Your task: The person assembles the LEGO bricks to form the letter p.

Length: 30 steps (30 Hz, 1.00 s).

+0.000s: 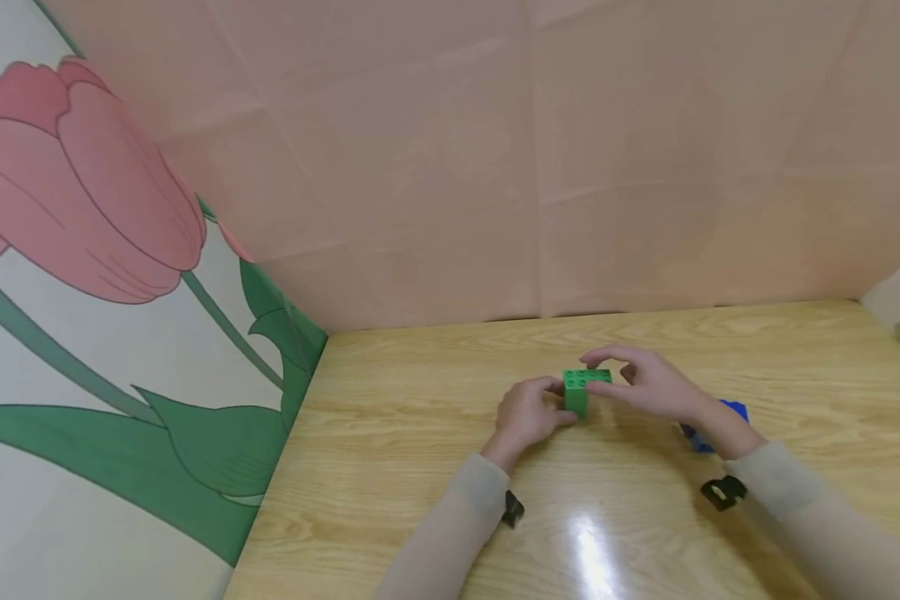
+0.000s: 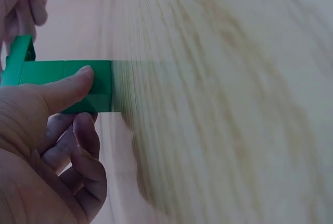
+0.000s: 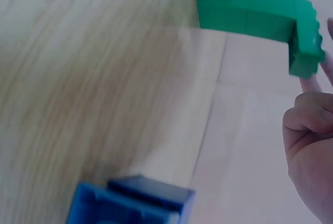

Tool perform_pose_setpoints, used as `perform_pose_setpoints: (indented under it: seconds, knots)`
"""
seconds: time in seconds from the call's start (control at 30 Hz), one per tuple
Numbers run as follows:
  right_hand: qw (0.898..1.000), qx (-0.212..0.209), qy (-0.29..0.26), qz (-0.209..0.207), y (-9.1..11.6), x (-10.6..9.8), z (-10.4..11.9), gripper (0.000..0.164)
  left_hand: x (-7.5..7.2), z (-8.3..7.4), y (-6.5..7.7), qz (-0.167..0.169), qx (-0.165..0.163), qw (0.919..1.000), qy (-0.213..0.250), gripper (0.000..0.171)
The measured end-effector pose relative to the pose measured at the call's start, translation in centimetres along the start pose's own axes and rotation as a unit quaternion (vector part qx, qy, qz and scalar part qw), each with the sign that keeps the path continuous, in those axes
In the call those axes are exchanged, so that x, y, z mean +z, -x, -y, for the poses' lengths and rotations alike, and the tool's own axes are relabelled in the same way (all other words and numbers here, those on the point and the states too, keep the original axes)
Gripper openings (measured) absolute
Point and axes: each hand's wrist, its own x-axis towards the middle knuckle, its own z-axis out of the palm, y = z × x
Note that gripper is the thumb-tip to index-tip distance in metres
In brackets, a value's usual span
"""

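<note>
Several green toy building bricks are joined into an upside-down L, a column (image 2: 47,73) with a top brick (image 1: 573,379) jutting sideways. My left hand (image 1: 528,412) grips the column low down, its thumb flat on one side in the left wrist view. At the top brick is my right hand (image 1: 652,385), thumb along its near side and index finger arched over toward the far edge. In the right wrist view, fingertips (image 3: 310,84) of that hand lie right at the studded overhang (image 3: 307,52). The column's base is close over the table.
Blue bricks (image 1: 737,408) lie on the wooden table (image 1: 390,417) beside the right forearm, partly hidden by it. A pink wall covering (image 1: 435,167) rises behind the table, and a tulip-patterned panel (image 1: 120,208) stands at the left.
</note>
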Motion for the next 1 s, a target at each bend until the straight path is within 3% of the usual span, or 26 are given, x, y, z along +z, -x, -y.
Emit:
perform_pose_setpoints:
  seconds: [0.3, 0.73, 1.0]
  knots:
    - [0.999, 0.032, 0.033, -0.024, 1.8, -2.8, -0.4, 0.035, -0.2, 0.2, 0.3, -0.002, -0.006, 0.9999, 0.013, 0.043]
    - [0.995, 0.053, 0.078, -0.031, 4.7, -5.8, -3.7, 0.030, -1.5, -0.5, 0.8, -0.019, 0.028, 0.9991, 0.024, 0.044]
    - [0.991, 0.098, 0.092, -0.026, 7.0, -7.8, -6.0, 0.034, -1.7, -0.6, 0.9, -0.023, 0.023, 0.9989, 0.035, 0.044]
